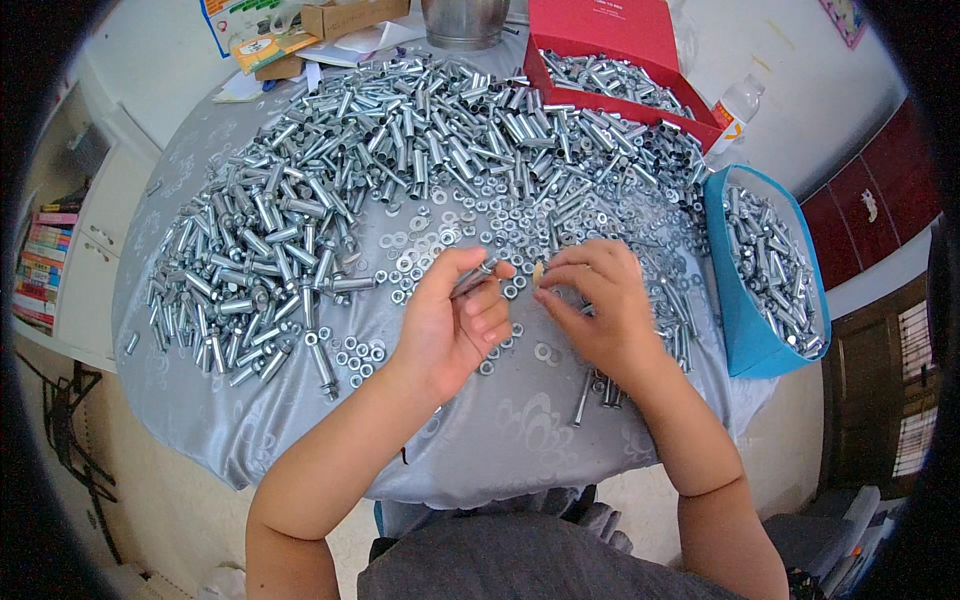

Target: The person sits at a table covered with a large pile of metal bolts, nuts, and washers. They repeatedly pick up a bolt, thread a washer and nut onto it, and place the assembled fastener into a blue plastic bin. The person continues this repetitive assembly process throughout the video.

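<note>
My left hand (452, 325) is closed around a metal anchor bolt (474, 280), its end sticking out by the fingertips. A short way to the right, my right hand (608, 305) has its thumb and fingers drawn together in a pinch. A small pale yellowish bit (538, 271) shows at those fingertips; whether it is held or worn there I cannot make out. Loose washers and nuts (440, 228) lie on the grey cloth just beyond both hands. Several long bolts (605, 390) rest under my right wrist.
Heaped metal sleeves and bolts (400, 120) cover the table's far side and left. At the back right stands an open red box (640, 105) of bolts; a blue fabric bin (765, 330) with more is at the right edge. Behind are a metal bucket (465, 22) and a plastic bottle (738, 105).
</note>
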`<state>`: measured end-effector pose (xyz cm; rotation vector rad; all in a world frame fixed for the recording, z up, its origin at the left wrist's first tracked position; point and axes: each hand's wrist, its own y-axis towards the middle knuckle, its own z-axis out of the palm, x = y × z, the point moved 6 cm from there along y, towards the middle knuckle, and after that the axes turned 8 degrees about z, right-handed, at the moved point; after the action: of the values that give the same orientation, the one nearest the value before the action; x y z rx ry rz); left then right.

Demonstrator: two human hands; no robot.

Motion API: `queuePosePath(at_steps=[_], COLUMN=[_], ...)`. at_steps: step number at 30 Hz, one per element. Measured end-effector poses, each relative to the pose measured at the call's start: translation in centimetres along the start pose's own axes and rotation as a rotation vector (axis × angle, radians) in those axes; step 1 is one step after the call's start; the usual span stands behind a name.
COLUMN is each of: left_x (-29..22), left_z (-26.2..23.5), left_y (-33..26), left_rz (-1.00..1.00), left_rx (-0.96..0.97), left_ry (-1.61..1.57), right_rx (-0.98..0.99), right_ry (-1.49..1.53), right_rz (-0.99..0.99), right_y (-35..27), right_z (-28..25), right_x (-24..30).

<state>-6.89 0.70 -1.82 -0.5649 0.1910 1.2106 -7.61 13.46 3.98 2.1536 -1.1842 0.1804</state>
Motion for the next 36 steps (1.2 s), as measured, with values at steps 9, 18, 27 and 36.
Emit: queuePosePath(at_steps=[9, 18, 27, 36], left_x=[1.1, 1.2, 0.7, 0.9], left_z=[-0.2, 0.5, 1.0, 1.8], left_y=[-0.4, -1.0, -0.8, -1.3], left_rz=[-0.115, -0.044, -0.001, -0.05], left_rx=[-0.028, 0.049, 0.12, 0.259], left_ry=[0.312, 0.45, 0.572, 0.513], right_rx=[0.113, 0.339, 0.349, 0.439], right_ry=[0.691, 1.029, 1.052, 1.048], right_rz=[0.474, 0.621, 0.601, 0.501], right_y=[-0.8, -0.6, -0.6, -0.6], right_z=[1.0, 1.2, 0.7, 0.2], right_x=[-2.0, -1.6, -1.0, -0.9])
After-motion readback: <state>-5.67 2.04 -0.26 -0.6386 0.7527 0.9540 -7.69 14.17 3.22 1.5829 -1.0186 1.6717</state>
